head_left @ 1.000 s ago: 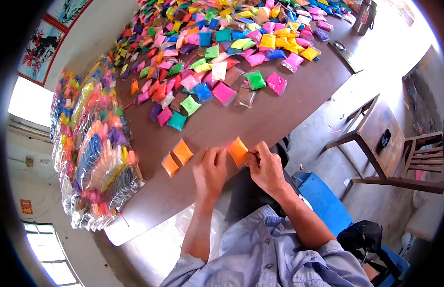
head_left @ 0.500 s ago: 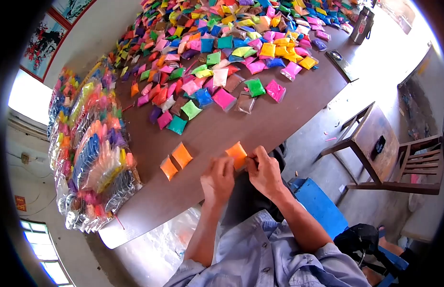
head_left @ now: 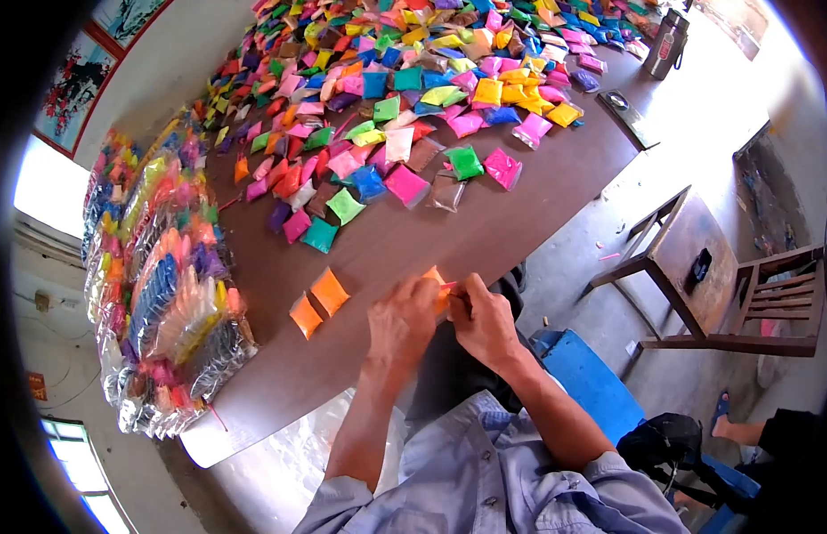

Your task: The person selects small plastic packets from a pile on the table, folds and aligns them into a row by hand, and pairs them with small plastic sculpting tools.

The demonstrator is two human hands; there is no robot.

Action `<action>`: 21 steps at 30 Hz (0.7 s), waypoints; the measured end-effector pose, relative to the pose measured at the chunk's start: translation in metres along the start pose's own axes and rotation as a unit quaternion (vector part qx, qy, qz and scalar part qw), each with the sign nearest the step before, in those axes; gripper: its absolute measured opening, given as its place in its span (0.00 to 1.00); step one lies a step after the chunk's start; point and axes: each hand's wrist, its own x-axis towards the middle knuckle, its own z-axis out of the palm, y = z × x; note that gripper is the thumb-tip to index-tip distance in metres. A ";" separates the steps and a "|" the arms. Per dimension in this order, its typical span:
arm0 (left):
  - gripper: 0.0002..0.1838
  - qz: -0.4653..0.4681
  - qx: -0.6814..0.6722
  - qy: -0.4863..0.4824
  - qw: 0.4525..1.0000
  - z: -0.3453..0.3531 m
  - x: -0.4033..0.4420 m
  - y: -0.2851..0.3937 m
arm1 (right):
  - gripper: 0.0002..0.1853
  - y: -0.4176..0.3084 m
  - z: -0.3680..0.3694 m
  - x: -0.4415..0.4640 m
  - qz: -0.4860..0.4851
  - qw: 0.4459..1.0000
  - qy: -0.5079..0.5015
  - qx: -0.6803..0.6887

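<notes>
Between my two hands is a small clear packet of orange material (head_left: 434, 273), held just above the near edge of the table. My left hand (head_left: 402, 319) is closed, its curled fingers on the packet's left side and hiding much of it. At the packet's right edge my right hand (head_left: 485, 320) is pinched shut. A thin pinkish-red strip (head_left: 447, 286) shows across the packet by the right fingertips; whether it is attached I cannot tell. Left of my hands, two more orange packets (head_left: 330, 291) lie close together on the table.
A large heap of colourful packets (head_left: 387, 107) covers the far part of the brown table (head_left: 494, 218). Bundled packets in clear plastic (head_left: 173, 294) stand at the left edge. A flask (head_left: 667, 44) stands far right. Beside the table are a wooden chair (head_left: 689, 267) and a blue box (head_left: 591, 383).
My left hand has moved over more of the orange packet, and the pinkish-red strip now shows between my hands. The view has shifted slightly. At lower right, another person's foot has come into view.
</notes>
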 end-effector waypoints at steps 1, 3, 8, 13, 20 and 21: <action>0.06 0.002 0.026 -0.008 1.000 -0.001 0.005 -0.003 | 0.05 -0.001 -0.001 0.001 -0.024 1.000 0.006 -0.003; 0.05 0.004 0.022 -0.006 1.000 -0.005 0.014 -0.003 | 0.05 -0.001 -0.001 0.000 -0.014 1.000 0.005 0.001; 0.07 0.003 0.077 -0.030 0.997 -0.009 0.020 -0.014 | 0.05 0.000 -0.001 -0.003 0.010 0.999 -0.002 -0.051; 0.04 -0.092 -0.082 0.021 0.992 -0.005 -0.001 -0.013 | 0.10 0.010 0.006 -0.004 0.040 0.999 -0.022 0.002; 0.05 -0.063 -0.047 0.061 0.995 0.008 -0.005 -0.027 | 0.13 0.019 0.017 -0.003 -0.024 1.000 0.003 0.000; 0.06 -0.067 -0.046 0.059 0.995 0.006 0.001 -0.027 | 0.13 0.019 0.019 -0.002 -0.020 1.000 0.006 0.001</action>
